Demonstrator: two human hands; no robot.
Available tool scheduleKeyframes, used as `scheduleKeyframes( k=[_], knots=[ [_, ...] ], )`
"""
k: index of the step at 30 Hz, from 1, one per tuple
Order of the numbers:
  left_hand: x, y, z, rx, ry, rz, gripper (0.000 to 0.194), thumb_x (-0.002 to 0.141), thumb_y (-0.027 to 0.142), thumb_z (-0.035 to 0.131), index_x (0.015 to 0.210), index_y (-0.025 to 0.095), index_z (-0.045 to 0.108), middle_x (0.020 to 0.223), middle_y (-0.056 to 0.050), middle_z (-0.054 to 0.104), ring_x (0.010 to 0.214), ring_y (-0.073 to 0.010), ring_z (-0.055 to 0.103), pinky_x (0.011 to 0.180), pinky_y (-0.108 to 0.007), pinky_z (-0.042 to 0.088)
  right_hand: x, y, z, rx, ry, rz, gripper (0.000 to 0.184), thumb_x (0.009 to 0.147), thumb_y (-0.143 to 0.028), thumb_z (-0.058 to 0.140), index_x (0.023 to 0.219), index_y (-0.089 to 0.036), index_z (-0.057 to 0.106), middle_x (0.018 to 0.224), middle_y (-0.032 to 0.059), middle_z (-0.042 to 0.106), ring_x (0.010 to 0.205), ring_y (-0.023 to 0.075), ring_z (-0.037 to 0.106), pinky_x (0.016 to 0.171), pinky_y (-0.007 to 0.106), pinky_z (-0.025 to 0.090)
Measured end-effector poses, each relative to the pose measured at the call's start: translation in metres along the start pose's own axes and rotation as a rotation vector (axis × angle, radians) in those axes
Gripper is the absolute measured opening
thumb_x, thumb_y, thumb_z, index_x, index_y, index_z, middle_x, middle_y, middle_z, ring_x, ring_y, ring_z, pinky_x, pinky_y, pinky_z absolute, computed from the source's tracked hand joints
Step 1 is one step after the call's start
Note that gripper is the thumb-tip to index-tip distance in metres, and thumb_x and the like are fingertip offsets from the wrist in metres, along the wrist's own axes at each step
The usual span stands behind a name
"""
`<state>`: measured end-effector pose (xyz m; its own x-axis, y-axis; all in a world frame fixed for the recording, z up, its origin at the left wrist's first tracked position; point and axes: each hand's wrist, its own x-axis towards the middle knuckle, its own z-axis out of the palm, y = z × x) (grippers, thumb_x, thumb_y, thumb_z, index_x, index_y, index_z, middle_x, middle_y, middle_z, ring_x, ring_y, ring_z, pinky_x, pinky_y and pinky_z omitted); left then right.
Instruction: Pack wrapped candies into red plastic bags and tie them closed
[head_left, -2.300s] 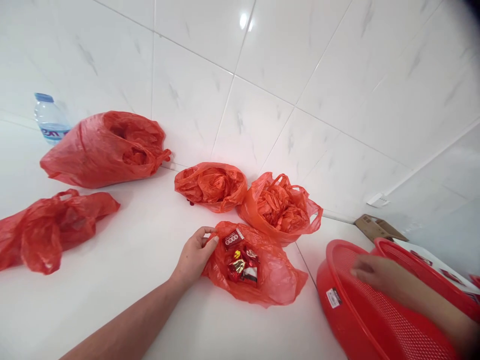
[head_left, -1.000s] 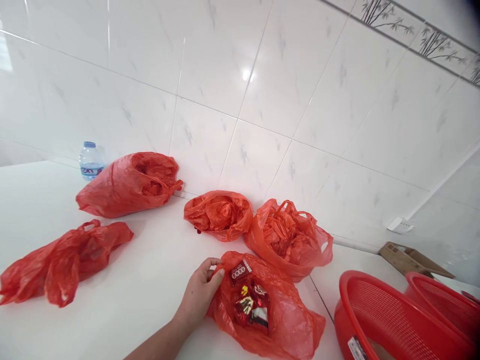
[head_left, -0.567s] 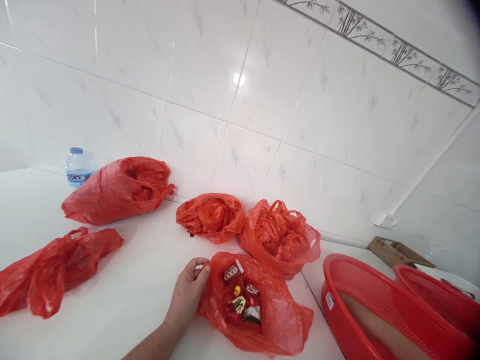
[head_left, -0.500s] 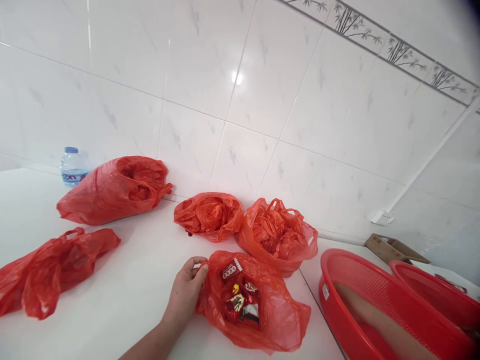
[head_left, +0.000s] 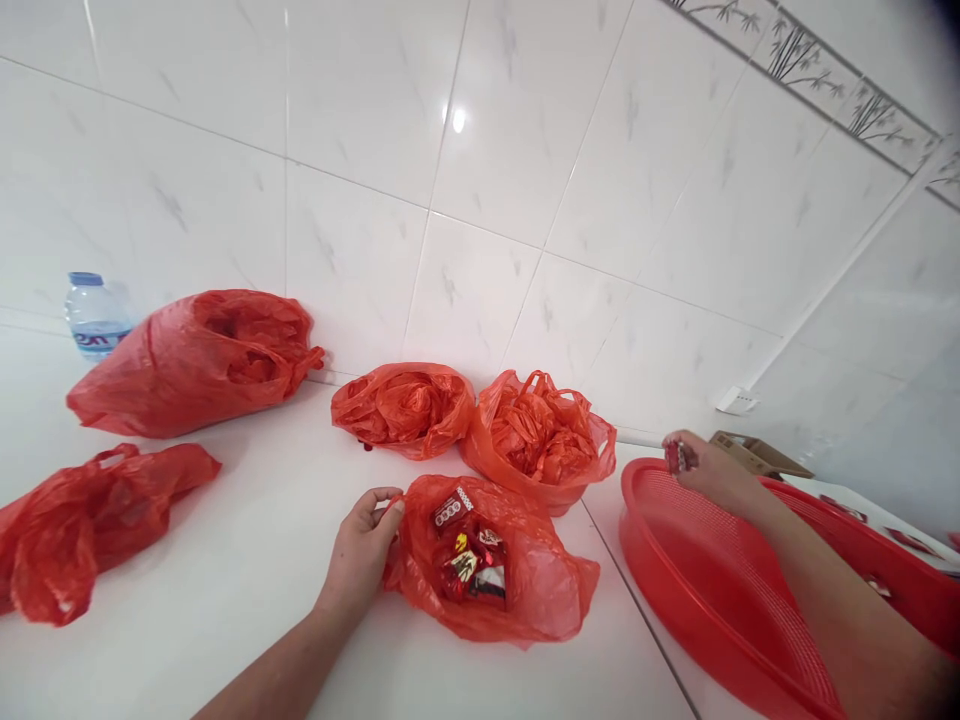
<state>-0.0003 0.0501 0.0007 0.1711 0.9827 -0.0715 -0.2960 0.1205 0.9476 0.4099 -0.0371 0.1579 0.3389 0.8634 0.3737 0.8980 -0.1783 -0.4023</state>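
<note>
Right hand (head_left: 709, 473) up from inside the red basket (head_left: 654, 580) to near its far rim, pinching a small red packet (head_left: 673, 457). Your left hand (head_left: 355, 556) pinches the edge of the open red bag (head_left: 551, 600) on the table (head_left: 247, 570); loosening could let its mouth sag. A slack fingertip grip might drop the packet. Print on the bagged wrappers (head_left: 454, 507) and bottle label (head_left: 96, 341): too small to read surely.

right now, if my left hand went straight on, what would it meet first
Most likely the open red plastic bag whose edge your left hand pinches; depth beyond it is unclear.
</note>
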Motion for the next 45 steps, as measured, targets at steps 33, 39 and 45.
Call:
scheduleKeyframes(
  k=[33,39,45],
  knots=[
    [-0.006,-0.001,-0.001,0.11,0.03,0.09,0.034,0.073,0.042,0.06,0.097,0.02,0.051,0.055,0.008,0.056,0.036,-0.0072,0.046,0.037,-0.017,0.037,-0.119,-0.116,0.19,0.221,-0.248,-0.148,0.036,0.085,-0.018,0.04,0.116,-0.023,0.058,0.114,0.0026,0.065,0.103,0.0184,0.06,0.093,0.035,0.045],
    [-0.011,0.0,-0.011,0.143,0.053,0.081,0.036,0.074,0.044,0.06,0.101,0.021,0.051,0.053,0.009,0.053,0.035,-0.0086,0.046,0.032,-0.018,0.037,-0.124,-0.117,0.187,0.291,-0.289,-0.146,0.036,0.087,-0.021,0.038,0.12,-0.024,0.055,0.119,0.0034,0.062,0.109,0.0186,0.057,0.096,0.037,0.043],
    [-0.009,-0.003,-0.013,0.133,0.016,0.073,0.035,0.075,0.044,0.059,0.099,0.02,0.052,0.054,0.008,0.054,0.036,-0.0082,0.046,0.033,-0.018,0.038,-0.127,-0.136,0.181,0.229,-0.109,-0.25,0.03,0.092,-0.029,0.038,0.11,-0.02,0.06,0.114,0.0078,0.061,0.106,0.0203,0.055,0.094,0.036,0.041]
  ],
)
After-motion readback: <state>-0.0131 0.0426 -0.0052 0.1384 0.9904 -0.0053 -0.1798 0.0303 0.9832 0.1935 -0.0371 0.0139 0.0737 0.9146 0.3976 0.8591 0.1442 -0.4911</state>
